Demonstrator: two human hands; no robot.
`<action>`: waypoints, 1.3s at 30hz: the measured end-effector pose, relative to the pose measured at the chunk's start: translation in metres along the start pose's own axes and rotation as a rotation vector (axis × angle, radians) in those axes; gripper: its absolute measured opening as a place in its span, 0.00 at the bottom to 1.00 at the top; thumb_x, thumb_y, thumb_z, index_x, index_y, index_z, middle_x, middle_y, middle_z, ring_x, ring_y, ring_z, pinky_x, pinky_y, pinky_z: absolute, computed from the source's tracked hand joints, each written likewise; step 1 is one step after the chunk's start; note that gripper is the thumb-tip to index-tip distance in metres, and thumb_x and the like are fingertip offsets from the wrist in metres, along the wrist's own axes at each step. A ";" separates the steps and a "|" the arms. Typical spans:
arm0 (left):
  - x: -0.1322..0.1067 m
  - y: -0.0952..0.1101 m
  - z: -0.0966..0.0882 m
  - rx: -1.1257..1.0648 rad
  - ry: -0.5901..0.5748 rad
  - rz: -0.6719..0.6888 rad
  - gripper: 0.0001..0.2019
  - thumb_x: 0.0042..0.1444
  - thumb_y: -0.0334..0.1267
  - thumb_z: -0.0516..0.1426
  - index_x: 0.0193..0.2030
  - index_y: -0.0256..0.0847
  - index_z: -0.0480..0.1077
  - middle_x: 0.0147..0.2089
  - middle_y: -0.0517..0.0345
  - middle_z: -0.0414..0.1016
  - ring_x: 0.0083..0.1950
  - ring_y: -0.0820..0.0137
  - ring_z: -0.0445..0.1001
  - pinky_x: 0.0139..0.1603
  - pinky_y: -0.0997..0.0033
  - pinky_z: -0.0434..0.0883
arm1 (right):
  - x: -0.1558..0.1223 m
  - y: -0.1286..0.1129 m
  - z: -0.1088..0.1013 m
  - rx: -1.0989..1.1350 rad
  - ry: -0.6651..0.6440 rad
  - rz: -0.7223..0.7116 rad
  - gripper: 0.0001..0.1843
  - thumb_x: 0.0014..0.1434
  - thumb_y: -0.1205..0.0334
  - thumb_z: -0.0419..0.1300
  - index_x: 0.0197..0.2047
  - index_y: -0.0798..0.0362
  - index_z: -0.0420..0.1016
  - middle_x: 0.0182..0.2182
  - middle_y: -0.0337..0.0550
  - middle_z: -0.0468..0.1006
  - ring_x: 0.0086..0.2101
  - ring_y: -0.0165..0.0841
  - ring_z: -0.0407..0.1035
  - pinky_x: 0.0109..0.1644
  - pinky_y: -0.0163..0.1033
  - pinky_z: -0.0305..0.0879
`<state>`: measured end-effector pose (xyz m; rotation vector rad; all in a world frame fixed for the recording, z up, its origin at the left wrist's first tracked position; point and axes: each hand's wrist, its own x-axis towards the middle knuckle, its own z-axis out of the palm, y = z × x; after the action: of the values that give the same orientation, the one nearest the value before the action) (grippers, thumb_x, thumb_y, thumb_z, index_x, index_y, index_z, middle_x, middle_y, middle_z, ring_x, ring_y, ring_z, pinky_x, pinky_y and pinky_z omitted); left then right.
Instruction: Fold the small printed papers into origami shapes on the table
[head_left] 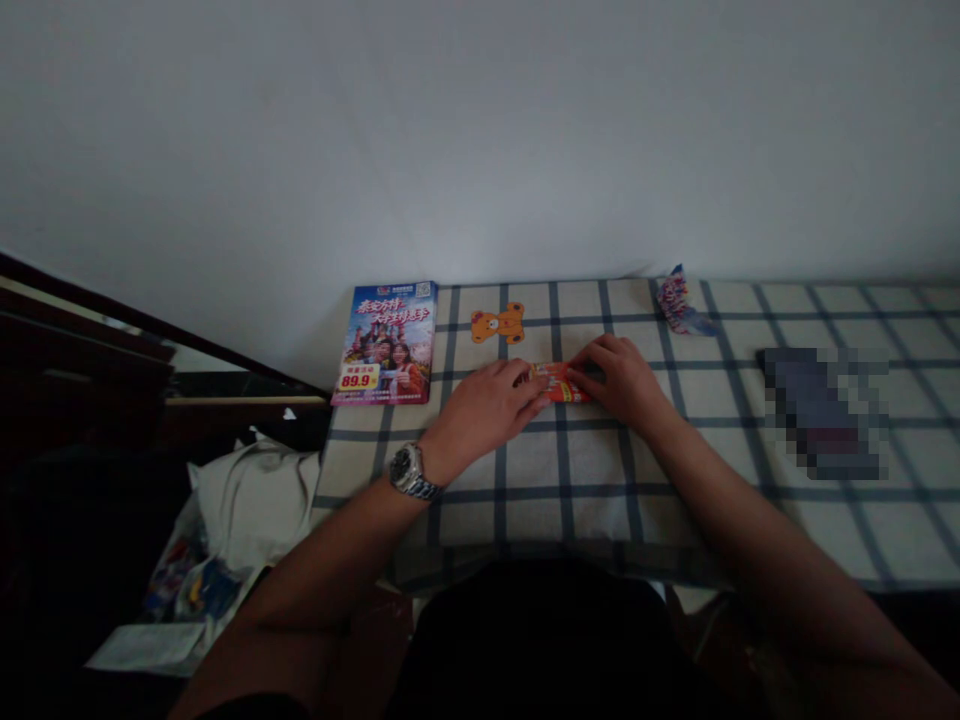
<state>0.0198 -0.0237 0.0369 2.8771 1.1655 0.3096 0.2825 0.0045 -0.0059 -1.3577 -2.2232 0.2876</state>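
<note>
A small red-orange packet point(559, 382) with yellow print lies low over the checked tablecloth point(525, 490), held between both hands. My left hand point(487, 405), with a metal watch point(411, 472) at the wrist, grips the packet's left end, fingers closed over it. On the other end my right hand point(619, 385) pinches the packet between thumb and fingers. Part of the packet is hidden under the fingers. Just behind the hands lies a flat orange bear cutout point(498, 323).
A stack of printed leaflets point(388, 345) lies at the table's left end. A crumpled colourful wrapper point(679, 302) rests near the white wall point(525, 140). To the right is a blurred dark flat object point(821, 412). White bags point(255, 500) stand below left.
</note>
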 end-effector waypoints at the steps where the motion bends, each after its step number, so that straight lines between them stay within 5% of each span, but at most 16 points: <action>1: 0.000 0.001 0.000 0.005 -0.002 -0.003 0.17 0.78 0.47 0.51 0.64 0.43 0.73 0.56 0.49 0.76 0.54 0.59 0.76 0.52 0.59 0.76 | 0.000 0.001 0.000 0.000 0.002 -0.001 0.04 0.68 0.60 0.67 0.41 0.50 0.81 0.40 0.48 0.79 0.41 0.45 0.72 0.49 0.51 0.68; 9: -0.001 0.006 0.007 -0.063 0.030 0.029 0.20 0.76 0.46 0.54 0.66 0.37 0.71 0.66 0.46 0.73 0.67 0.57 0.71 0.69 0.54 0.71 | -0.001 0.003 0.001 0.012 0.023 -0.030 0.06 0.69 0.58 0.65 0.41 0.49 0.82 0.40 0.49 0.78 0.40 0.44 0.72 0.48 0.51 0.68; 18: 0.000 0.005 0.015 -0.133 0.008 0.032 0.20 0.78 0.44 0.50 0.68 0.35 0.69 0.68 0.46 0.73 0.70 0.59 0.71 0.71 0.56 0.73 | -0.002 0.000 -0.003 0.017 0.038 -0.041 0.07 0.70 0.60 0.64 0.41 0.51 0.83 0.40 0.50 0.79 0.40 0.44 0.74 0.48 0.51 0.71; 25: 0.001 0.006 0.016 -0.125 0.014 0.029 0.18 0.79 0.41 0.50 0.65 0.35 0.71 0.68 0.46 0.73 0.69 0.59 0.72 0.69 0.57 0.75 | -0.004 -0.012 -0.010 -0.017 0.013 -0.099 0.17 0.67 0.47 0.69 0.50 0.51 0.84 0.44 0.52 0.79 0.44 0.47 0.74 0.51 0.53 0.73; 39: 0.002 0.005 0.018 -0.164 0.056 0.004 0.17 0.78 0.40 0.50 0.64 0.36 0.72 0.65 0.49 0.75 0.65 0.60 0.73 0.67 0.56 0.76 | -0.010 -0.017 -0.010 -0.005 -0.044 -0.142 0.18 0.69 0.51 0.67 0.58 0.48 0.84 0.47 0.52 0.80 0.46 0.47 0.75 0.52 0.55 0.76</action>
<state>0.0279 -0.0249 0.0202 2.7457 1.0865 0.4655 0.2785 -0.0131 0.0064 -1.1994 -2.3444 0.2634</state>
